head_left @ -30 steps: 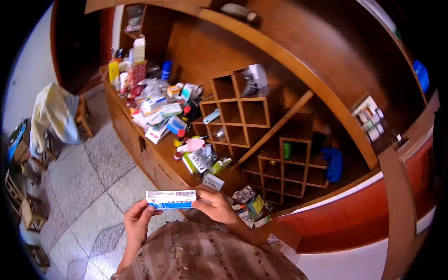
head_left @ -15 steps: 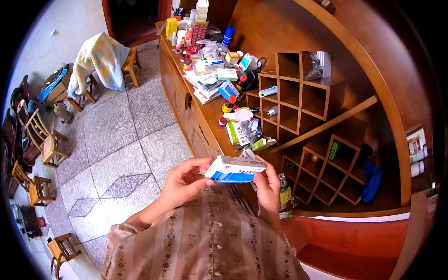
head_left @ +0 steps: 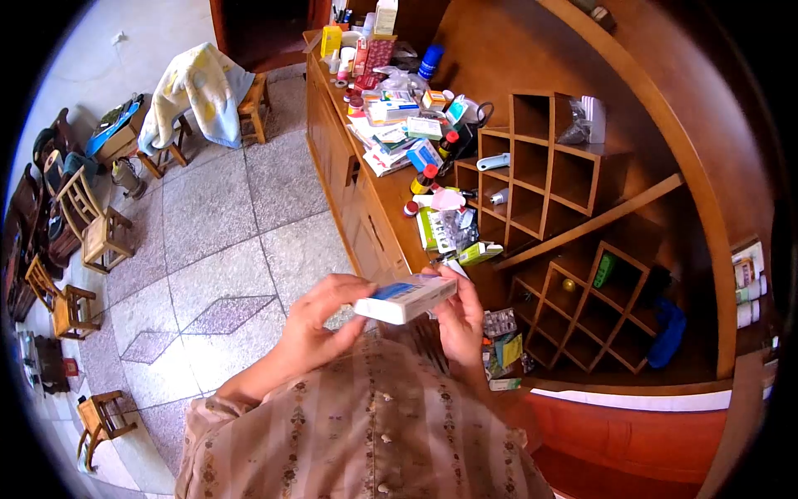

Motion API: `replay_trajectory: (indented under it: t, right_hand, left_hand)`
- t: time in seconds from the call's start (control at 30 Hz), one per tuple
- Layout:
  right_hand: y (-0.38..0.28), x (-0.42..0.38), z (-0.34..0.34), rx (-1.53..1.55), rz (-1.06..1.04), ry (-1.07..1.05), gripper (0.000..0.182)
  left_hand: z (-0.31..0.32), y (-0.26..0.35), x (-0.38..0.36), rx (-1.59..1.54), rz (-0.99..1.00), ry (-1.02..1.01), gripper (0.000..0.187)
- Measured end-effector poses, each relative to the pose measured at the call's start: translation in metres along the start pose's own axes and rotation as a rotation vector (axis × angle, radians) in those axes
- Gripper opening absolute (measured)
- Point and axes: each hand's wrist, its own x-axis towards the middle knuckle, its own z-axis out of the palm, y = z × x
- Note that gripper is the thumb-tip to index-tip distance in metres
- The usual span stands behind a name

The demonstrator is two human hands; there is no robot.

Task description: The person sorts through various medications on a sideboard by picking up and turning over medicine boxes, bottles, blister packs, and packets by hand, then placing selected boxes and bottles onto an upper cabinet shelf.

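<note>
The counter (head_left: 374,220) runs away from the person along the wooden wall unit, its top crowded with packets and bottles; a cubby rack (head_left: 544,166) stands at its far side. Open floor (head_left: 216,241) lies to the left, with stools (head_left: 79,274) well apart.

In front of the chest, just off the counter's near edge, both hands hold 1 white-and-blue box (head_left: 406,298). Its long axis runs left to right, the right end tilted up and away.

The left hand (head_left: 320,320) is closed around the box's lower left end, thumb on top. The right hand (head_left: 460,320) pinches the upper right end with fingers curled behind it. Both are equally near.

Blister packs (head_left: 499,323) lie just beyond the right hand.
</note>
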Motion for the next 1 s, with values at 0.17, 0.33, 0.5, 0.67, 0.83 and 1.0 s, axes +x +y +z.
replay_trajectory:
  t: [0.17,0.33,0.5,0.67,0.83,1.0]
  right_hand:
    - [-0.029,-0.007,0.012,-0.400,-0.371,-0.070,0.036]
    - [-0.038,-0.011,0.017,-0.609,-0.449,-0.053,0.031]
    - [-0.047,-0.018,0.017,-0.788,-0.484,-0.030,0.033]
    - [-0.053,-0.022,0.019,-0.873,-0.555,-0.020,0.032]
    - [-0.054,-0.025,0.021,-0.928,-0.551,0.008,0.033]
    - [-0.050,-0.027,0.019,-0.927,-0.576,0.010,0.034]
  left_hand:
    - [0.007,-0.016,-0.017,-0.180,-0.237,0.090,0.033]
    - [0.008,-0.017,-0.025,-0.330,-0.351,0.085,0.035]
    - [0.012,-0.021,-0.028,-0.379,-0.382,0.069,0.035]
    - [0.015,-0.022,-0.028,-0.453,-0.413,0.065,0.033]
    - [0.017,-0.026,-0.031,-0.516,-0.421,0.051,0.033]
    - [0.015,-0.025,-0.032,-0.521,-0.423,0.053,0.034]
